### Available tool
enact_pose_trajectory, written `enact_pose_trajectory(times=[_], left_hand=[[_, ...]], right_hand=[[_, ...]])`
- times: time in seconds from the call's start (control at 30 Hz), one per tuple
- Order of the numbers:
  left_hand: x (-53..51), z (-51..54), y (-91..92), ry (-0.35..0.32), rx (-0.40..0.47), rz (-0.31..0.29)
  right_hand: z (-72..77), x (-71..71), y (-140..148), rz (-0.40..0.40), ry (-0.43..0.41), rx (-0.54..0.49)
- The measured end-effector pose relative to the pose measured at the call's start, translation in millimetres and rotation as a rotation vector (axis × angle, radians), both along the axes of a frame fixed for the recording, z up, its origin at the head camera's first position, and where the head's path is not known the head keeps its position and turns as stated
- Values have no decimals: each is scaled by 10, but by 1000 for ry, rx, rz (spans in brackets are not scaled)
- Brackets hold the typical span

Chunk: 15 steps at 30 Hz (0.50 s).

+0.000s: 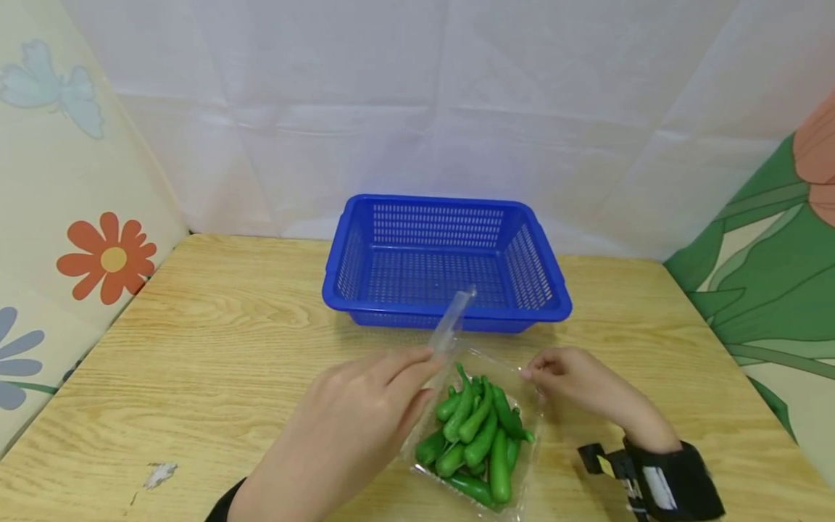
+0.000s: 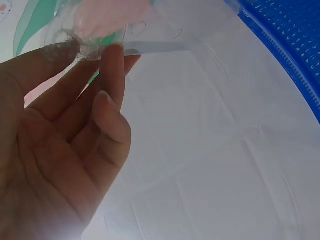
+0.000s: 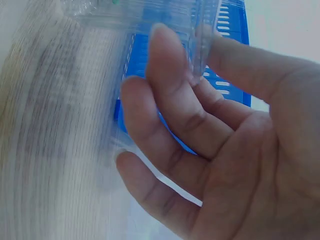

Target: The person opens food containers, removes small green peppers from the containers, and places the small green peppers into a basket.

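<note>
A clear plastic box (image 1: 536,442) stands on the table with several small green peppers (image 1: 479,428) piled in it. Its clear lid (image 1: 449,322) is raised and tilted at the left side. My left hand (image 1: 359,409) pinches the lid edge between thumb and fingers, which the left wrist view also shows on the clear plastic (image 2: 165,47). At the far right corner of the box, my right hand (image 1: 580,380) pinches the rim. In the right wrist view the thumb and index finger grip the clear edge (image 3: 200,45), while the other fingers are loosely bent.
A blue plastic basket (image 1: 391,306) with slotted sides sits behind the box, nothing visible in it. The wooden table (image 1: 248,319) has a chipped spot (image 1: 160,475) at front left. A white cloth (image 1: 417,94) hangs behind, with flower-patterned panels at both sides.
</note>
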<state>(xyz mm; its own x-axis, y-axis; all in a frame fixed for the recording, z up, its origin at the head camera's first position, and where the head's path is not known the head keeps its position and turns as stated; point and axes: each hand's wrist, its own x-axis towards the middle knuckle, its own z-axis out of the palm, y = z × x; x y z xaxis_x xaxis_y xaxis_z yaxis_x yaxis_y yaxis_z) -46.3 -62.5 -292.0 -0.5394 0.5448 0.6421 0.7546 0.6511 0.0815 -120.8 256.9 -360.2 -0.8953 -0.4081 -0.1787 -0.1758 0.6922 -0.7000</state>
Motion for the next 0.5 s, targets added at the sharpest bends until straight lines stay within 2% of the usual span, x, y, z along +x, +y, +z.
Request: enact_pose_trajectory(times=[0.23,0.37,0.5], left_hand=[[-18,2,-53,-2,-13,31],[-24,25,-93,-8,-28,57],[-17,54,-145,-45,-41,70]], right_hand=[[-1,-15,-45,-48,24,40],[-10,-15,-48,-69,32,24],[-13,-12,-55,-80,40,-5]])
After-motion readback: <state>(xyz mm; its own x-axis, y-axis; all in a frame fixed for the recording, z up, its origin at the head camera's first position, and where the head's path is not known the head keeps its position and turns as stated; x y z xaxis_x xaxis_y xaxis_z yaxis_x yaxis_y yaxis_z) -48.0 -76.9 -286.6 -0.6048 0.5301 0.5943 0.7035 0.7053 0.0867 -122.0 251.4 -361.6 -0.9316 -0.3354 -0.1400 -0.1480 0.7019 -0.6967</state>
